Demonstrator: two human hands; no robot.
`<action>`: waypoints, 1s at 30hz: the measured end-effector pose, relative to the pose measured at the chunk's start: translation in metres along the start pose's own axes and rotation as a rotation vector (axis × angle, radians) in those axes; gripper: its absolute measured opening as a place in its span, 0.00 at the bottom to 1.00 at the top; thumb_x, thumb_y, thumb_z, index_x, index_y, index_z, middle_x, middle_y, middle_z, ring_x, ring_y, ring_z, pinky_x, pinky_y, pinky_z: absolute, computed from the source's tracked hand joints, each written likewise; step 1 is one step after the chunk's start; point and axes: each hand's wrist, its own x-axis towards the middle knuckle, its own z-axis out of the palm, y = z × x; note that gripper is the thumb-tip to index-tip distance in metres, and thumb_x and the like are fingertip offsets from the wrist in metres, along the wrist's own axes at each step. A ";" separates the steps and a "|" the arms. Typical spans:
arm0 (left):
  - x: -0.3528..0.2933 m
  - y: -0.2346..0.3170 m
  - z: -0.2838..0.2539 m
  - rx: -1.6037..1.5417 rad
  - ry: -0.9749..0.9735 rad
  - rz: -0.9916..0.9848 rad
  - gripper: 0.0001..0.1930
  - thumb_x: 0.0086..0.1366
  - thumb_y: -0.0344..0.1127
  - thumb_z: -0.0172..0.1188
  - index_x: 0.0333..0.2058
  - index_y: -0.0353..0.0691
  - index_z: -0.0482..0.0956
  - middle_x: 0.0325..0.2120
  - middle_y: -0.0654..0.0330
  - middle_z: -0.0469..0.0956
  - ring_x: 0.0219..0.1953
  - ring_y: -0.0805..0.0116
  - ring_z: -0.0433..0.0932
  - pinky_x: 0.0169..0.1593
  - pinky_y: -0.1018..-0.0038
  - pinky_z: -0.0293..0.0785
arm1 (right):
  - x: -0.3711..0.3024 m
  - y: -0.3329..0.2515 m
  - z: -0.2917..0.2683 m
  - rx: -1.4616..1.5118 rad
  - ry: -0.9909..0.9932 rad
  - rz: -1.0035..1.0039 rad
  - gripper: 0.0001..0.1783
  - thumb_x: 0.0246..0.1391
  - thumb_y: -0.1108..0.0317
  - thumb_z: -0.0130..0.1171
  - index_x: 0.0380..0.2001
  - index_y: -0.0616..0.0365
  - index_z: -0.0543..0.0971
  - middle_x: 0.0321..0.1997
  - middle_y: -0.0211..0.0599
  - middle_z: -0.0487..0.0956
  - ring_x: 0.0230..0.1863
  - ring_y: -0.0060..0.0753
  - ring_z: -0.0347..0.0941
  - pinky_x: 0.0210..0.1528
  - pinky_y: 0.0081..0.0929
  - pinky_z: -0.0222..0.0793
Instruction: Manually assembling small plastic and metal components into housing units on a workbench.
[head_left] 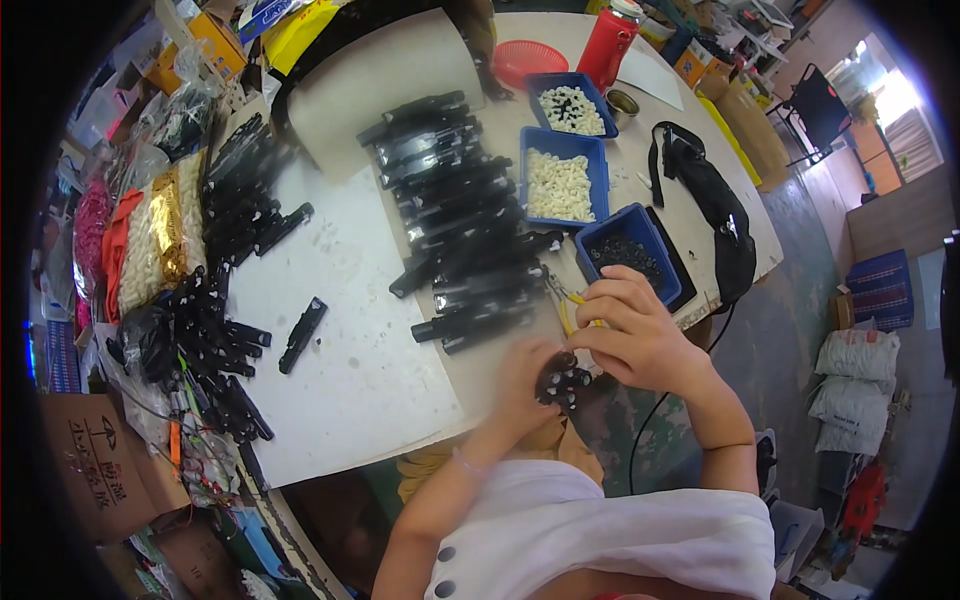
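Black bundle [563, 382], yellow-handled pliers [563, 312] in the hands [638, 335]

Bright light fills a window [897, 98] at far right, near a black chair [822, 108]; worn, grey-green floor [775, 370] lies right of the pale tabletop [628, 155].

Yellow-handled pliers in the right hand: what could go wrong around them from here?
The pliers point toward the row of black pieces, so a stray move might push some out of line. The right hand is close to the blue tray of small black parts and could bump it, perhaps spilling them. The left hand holds a bundle of black pieces near the table's edge; some might slip and fall.
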 end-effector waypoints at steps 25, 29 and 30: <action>0.008 0.007 -0.003 0.155 0.089 0.147 0.33 0.35 0.25 0.68 0.45 0.35 0.67 0.40 0.47 0.70 0.39 0.48 0.72 0.42 0.65 0.72 | -0.005 0.000 0.003 -0.113 0.020 -0.066 0.12 0.36 0.77 0.59 0.25 0.45 0.77 0.38 0.26 0.71 0.48 0.31 0.65 0.58 0.44 0.56; -0.003 -0.001 0.000 0.036 0.019 0.008 0.39 0.29 0.28 0.66 0.48 0.41 0.66 0.47 0.51 0.66 0.50 0.47 0.65 0.54 0.60 0.61 | -0.012 0.002 0.000 -0.260 0.167 -0.060 0.12 0.35 0.75 0.59 0.25 0.43 0.77 0.39 0.24 0.72 0.50 0.29 0.65 0.58 0.45 0.55; -0.003 -0.002 0.000 0.037 0.018 0.007 0.39 0.29 0.28 0.66 0.48 0.41 0.66 0.47 0.51 0.66 0.50 0.47 0.65 0.54 0.60 0.61 | -0.013 0.002 0.001 -0.259 0.168 -0.060 0.12 0.35 0.75 0.59 0.25 0.43 0.77 0.39 0.24 0.72 0.50 0.29 0.65 0.58 0.45 0.55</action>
